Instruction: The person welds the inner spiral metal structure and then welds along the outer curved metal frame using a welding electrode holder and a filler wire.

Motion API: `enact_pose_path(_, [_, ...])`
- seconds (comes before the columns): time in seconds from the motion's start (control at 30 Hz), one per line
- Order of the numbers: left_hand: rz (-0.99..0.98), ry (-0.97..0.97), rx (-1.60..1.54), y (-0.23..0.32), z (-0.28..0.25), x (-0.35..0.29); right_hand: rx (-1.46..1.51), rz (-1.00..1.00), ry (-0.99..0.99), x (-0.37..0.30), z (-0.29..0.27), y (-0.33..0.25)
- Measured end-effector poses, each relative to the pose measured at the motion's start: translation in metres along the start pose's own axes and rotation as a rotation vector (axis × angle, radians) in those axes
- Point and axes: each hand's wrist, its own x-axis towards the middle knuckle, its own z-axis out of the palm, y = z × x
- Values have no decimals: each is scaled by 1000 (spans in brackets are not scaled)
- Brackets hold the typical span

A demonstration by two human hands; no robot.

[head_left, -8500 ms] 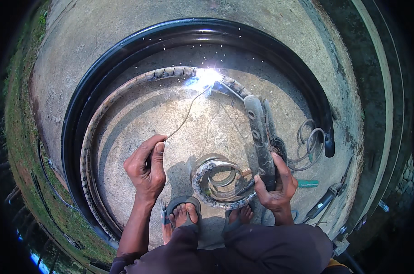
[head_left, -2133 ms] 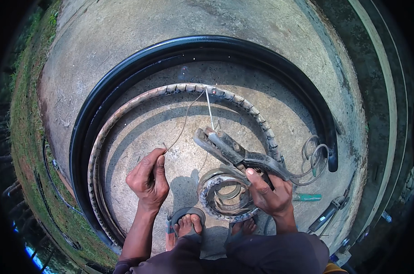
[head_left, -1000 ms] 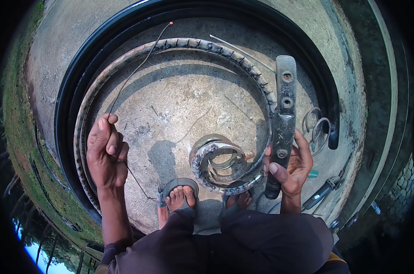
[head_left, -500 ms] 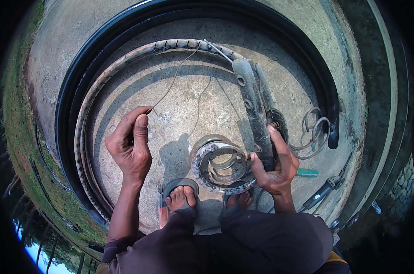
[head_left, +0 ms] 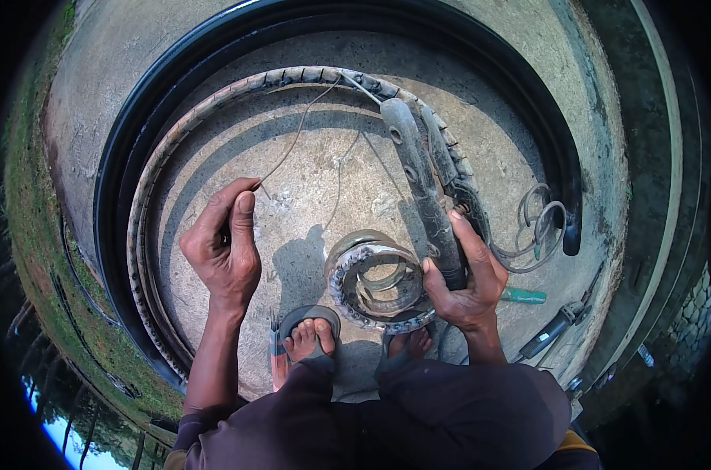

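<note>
My left hand [head_left: 226,247] is closed in a pinch on a thin bent wire [head_left: 294,141], which reaches up to a notched metal hoop [head_left: 206,108]. My right hand [head_left: 471,283] grips a worn grey welding electrode holder [head_left: 419,180] with holes along its side, a lever and a spring. From its far end a thin pale rod [head_left: 361,86] points left to the hoop. In the picture the rod's tip and the wire's end meet at the hoop's top; whether they touch, I cannot tell. The hoop's right part passes behind the holder.
A larger black curved band [head_left: 128,129] surrounds the hoop. Between my feet and the holder lies a stack of small rough rings [head_left: 347,270]. To the right are a looped grey cable [head_left: 528,266], a green-handled item [head_left: 528,297] and a dark power tool [head_left: 549,333]. Grass borders the concrete at left.
My right hand and the electrode holder have shifted slightly left, and the rod's tip has moved left along the hoop. My left hand with the wire has barely moved.
</note>
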Motion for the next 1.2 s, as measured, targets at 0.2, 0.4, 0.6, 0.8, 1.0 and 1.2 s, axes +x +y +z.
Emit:
enact_pose_path(0.2, [66,13,63,2,-2,2,0,28,-15,1,-2,-4])
enact_pose_path(0.4, [47,1,66,2,-1,1,-24,-11,0,-1,-2,-1])
enact_pose_path(0.6, [-11,3,36,-1,-3,-1,-2,25,-31,-1,-4,-3])
enact_pose_path(0.8, [14,1,43,3,-2,1,-14,23,-32,-1,-2,-3])
enact_pose_path(1.0, [36,10,31,3,0,0,-28,29,-41,-2,-3,-3])
enact_pose_path(1.2, [55,55,23,2,-6,-4,-25,-15,43,-6,-3,1])
